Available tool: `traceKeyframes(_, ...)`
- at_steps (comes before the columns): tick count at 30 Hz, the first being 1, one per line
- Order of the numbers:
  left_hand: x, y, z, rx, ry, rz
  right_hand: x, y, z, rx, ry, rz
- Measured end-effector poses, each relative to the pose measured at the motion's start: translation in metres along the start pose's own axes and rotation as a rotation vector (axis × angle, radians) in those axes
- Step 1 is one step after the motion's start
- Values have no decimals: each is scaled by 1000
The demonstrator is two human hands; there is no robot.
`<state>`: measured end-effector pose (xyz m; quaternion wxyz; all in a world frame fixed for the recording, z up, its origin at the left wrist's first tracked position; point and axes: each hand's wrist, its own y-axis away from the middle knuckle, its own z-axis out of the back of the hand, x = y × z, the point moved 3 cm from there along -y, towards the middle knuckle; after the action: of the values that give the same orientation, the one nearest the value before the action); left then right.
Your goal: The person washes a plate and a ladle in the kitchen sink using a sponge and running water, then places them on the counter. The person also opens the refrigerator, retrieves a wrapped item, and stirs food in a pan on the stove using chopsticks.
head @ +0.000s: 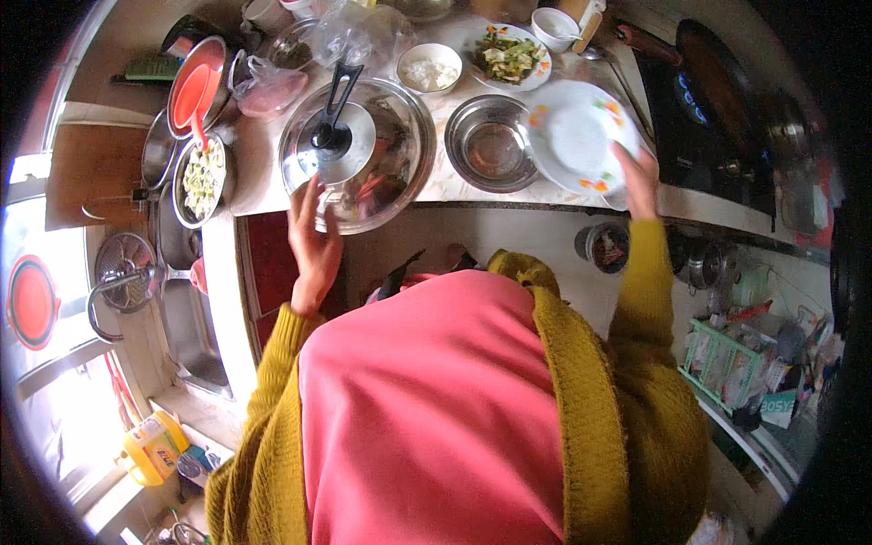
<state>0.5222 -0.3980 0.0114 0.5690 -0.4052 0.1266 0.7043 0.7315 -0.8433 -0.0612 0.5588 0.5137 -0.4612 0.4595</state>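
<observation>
My right hand (639, 177) grips the right rim of a white plate with orange flower decoration (579, 136), which is slightly blurred. The plate overlaps the right edge of a stainless steel bowl (490, 144) on the counter. My left hand (315, 238) has its fingers apart at the near edge of a large metal lid (402, 163) with a black upright handle; whether the fingertips touch it I cannot tell. Behind these stand a bowl of white rice (429, 69) and a flowered plate of cooked vegetables (511, 58).
A gas stove with a blue flame (691, 95) under a wok (722, 75) is at the right. At the left are a bowl of chopped food (203, 180), a red ladle (194, 102) and a sink (194, 334). A small white bowl (555, 28) stands at the back.
</observation>
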Motion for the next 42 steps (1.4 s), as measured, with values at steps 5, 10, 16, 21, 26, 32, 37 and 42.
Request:
traceKeyframes(5, -14, -56, -78, 203, 39, -91, -1, 50, 94, -398, 219, -221)
traceKeyframes(10, -16, -90, -154, 239, -58, -121, -56, 34, 127, -458, 142, -275)
traceKeyframes(16, -14, -83, -157, 158, 38, -141, -67, 11, 108, -326, 467, -309)
traceKeyframes(21, -25, -70, -136, 178, 167, -142, -98, -1, 136, -284, 1046, -184)
traceKeyframes(26, -9, -39, -91, 91, 154, -74, 6, 42, 37, -117, 1276, -55)
traceKeyframes(32, -1, -19, -75, 77, 241, 50, -61, 65, -106, 437, 7, -585)
traceKeyframes(37, -10, -14, -52, 1, 163, -43, -95, 43, -127, 384, -382, -503)
traceKeyframes(42, -20, 3, -2, -135, 29, -67, -27, 38, -130, 309, 118, -243)
